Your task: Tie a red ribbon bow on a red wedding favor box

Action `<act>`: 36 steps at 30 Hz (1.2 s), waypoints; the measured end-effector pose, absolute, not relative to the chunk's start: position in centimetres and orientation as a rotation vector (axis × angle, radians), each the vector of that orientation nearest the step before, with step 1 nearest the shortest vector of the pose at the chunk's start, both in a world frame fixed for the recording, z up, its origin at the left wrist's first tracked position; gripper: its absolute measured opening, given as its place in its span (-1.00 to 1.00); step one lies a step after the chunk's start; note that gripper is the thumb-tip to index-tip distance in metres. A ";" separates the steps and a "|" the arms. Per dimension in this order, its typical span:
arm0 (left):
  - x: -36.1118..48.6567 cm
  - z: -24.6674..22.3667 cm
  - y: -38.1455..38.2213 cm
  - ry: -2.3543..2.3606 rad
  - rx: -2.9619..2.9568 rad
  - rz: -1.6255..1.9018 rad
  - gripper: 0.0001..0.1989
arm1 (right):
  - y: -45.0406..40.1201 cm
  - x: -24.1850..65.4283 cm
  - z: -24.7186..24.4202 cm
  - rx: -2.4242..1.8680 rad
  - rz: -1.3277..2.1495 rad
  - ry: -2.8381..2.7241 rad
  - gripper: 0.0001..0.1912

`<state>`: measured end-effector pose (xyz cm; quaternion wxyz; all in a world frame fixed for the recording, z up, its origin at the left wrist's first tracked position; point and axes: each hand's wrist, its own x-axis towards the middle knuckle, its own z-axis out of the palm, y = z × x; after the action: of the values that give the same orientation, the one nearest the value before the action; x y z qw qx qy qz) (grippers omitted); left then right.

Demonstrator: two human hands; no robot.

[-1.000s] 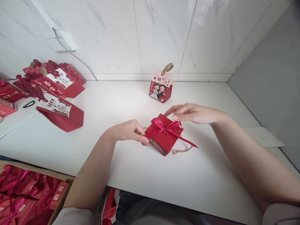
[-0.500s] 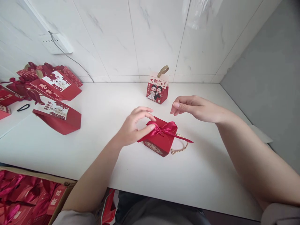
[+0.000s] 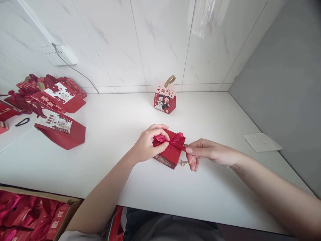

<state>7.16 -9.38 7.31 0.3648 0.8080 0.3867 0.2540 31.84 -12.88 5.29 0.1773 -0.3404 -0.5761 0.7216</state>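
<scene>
A red gift box (image 3: 168, 154) with a gold round pattern on its front lies on the white table. On its top sits a red satin ribbon bow (image 3: 177, 138). My left hand (image 3: 150, 143) pinches the bow near its knot and left loop, thumb and forefinger curled together. With thumb against forefinger, my right hand (image 3: 204, 152) grips the ribbon tail at the box's right side. A twisted gold cord handle (image 3: 184, 163) sticks out at the right, partly hidden behind my right fingers.
A small red box with a couple cartoon (image 3: 165, 101) stands near the tiled wall. Several red gift boxes (image 3: 66, 139) lie at the left. A carton (image 3: 75, 209) of ribboned red boxes is at lower left. A white paper (image 3: 262, 142) lies at right.
My right hand has come down and left from above the table to the ribbon tail and taken hold of it. My left hand has closed on the bow. The view has shifted slightly.
</scene>
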 end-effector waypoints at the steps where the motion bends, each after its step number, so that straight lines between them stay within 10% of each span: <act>1: 7.2 7.3 -9.4 0.993 2.076 0.654 -0.91 | -13.2 31.4 4.9 -0.908 2.060 -1.585 -0.54; 36: 5.3 6.6 -7.4 0.894 1.849 0.610 -0.78 | -14.9 26.9 -1.0 -0.562 1.741 -1.787 -0.64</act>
<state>5.31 -7.43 6.58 0.4791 0.7575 0.3663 0.2497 26.90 -14.86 -1.02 0.2879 -0.2103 -0.6692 0.6520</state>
